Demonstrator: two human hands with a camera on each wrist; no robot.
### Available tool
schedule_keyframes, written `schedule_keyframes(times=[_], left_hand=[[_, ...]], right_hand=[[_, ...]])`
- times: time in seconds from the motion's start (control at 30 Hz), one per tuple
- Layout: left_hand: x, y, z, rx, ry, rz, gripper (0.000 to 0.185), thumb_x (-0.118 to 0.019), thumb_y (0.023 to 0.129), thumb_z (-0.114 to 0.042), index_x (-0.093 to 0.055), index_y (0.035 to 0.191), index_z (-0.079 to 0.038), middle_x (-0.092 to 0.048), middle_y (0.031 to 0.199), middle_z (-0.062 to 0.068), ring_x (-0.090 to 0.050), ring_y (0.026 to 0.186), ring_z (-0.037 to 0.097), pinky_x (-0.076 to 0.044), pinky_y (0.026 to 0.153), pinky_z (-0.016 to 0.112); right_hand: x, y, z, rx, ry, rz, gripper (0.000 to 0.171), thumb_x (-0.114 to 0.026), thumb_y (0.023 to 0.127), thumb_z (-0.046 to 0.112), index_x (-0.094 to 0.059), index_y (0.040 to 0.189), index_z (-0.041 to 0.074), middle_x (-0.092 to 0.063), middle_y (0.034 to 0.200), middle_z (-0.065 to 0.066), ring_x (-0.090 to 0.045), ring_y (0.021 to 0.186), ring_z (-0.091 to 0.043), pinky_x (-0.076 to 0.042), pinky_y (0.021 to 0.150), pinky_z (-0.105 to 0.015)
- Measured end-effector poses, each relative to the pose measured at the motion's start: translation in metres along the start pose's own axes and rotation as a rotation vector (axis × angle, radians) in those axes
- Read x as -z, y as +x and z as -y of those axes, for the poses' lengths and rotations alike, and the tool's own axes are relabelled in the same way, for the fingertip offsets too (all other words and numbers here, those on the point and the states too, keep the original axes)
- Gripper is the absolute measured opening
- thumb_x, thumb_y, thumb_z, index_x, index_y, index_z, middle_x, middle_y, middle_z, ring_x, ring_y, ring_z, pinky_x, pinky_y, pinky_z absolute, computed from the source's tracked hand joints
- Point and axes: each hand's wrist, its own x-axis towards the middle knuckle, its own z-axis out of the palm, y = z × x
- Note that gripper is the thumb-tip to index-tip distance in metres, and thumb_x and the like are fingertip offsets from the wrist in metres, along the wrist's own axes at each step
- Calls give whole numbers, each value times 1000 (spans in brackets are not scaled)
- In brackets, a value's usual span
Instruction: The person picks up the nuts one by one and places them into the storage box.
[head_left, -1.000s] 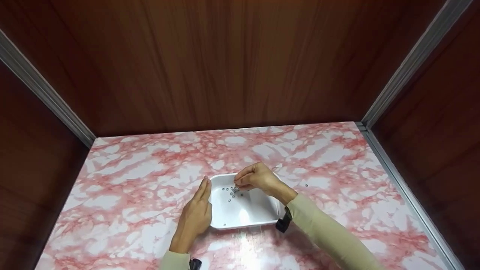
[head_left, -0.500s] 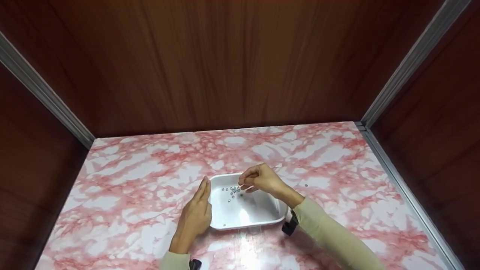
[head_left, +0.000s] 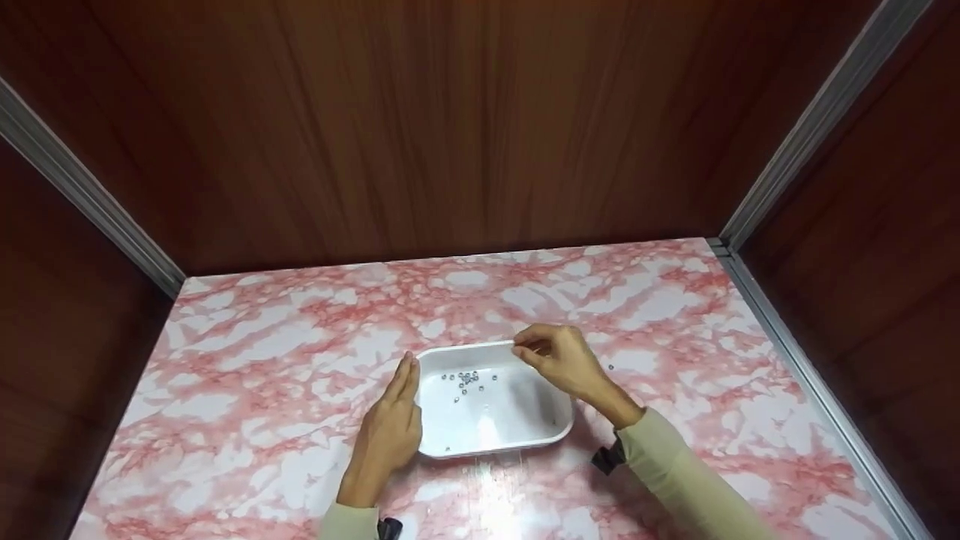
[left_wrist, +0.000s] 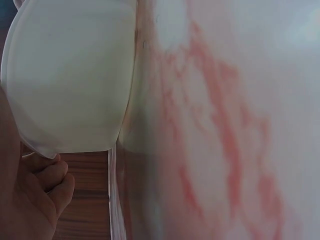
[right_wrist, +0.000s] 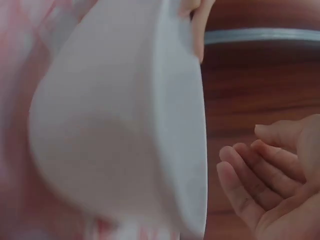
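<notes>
White plastic tray, shallow, rounded corners, sits mid-table on the pink-and-white marble top, w/ a scatter of tiny silvery beads inside, mostly toward the far-left part of the floor, one stray near the front-left corner. One more bead lies out on the marble, just right of the tray.

Left hand lies flat along the tray's left wall, fingers straight and together, edge-on against the rim, bracing it. Right hand hangs over the far-right corner, fingertips drawn together in a small pinch; can't tell if there's a bead in it, too small to see. Right wrist view shows the fingers loosely curled beside the tray's outer wall.

Handling, my read: tray's thin and light, prob. a bit flexy, slides easily on that glossy top, so the flat-hand brace makes sense; best hold is by the rim at opposite walls. Beads look hard, smooth, rolly: fingertip pinch only, one at a time, easy to fumble.

Writing or brands: none visible on tray, table or wood-grain walls.
</notes>
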Motion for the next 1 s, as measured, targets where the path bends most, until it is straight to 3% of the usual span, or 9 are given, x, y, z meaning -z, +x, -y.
schedule_keyframes(times=[0.17,0.37,0.63,0.83,1.0], left_hand=[[1,-2,0,3,-9,13,55,-49,106,-7,-39,158,5,-34,171,20,-44,152,37,-49,116,48],[2,-2,1,3,-6,8,55,-49,105,-7,-39,158,5,-35,170,19,-46,151,37,-53,111,47],[1,-1,1,6,-4,15,56,-48,105,-8,-38,159,4,-35,170,20,-47,150,38,-53,111,48],[-1,-1,0,-22,-11,-3,54,-48,105,-4,-40,156,9,-36,169,24,-46,150,41,-55,108,47],[0,0,0,-26,12,-6,55,-50,105,-6,-40,157,7,-37,169,22,-48,149,39,-58,102,46]], right_hand=[[15,-14,-13,104,-169,-105,14,-78,93,8,-79,105,1,-82,99,-12,-80,89,-27,-66,80,-45],[28,-29,-21,168,-346,-142,17,-80,92,11,-79,107,3,-81,101,-12,-78,92,-27,-65,78,-44],[42,-44,-38,179,-441,-136,21,-82,89,8,-78,108,2,-80,105,-13,-78,92,-29,-65,75,-42],[53,-55,-48,218,-552,-139,29,-84,86,5,-76,114,0,-79,111,-17,-77,99,-33,-65,82,-45],[59,-64,-56,211,-593,-142,33,-84,85,3,-75,117,-2,-78,113,-19,-76,102,-35,-64,83,-48]])
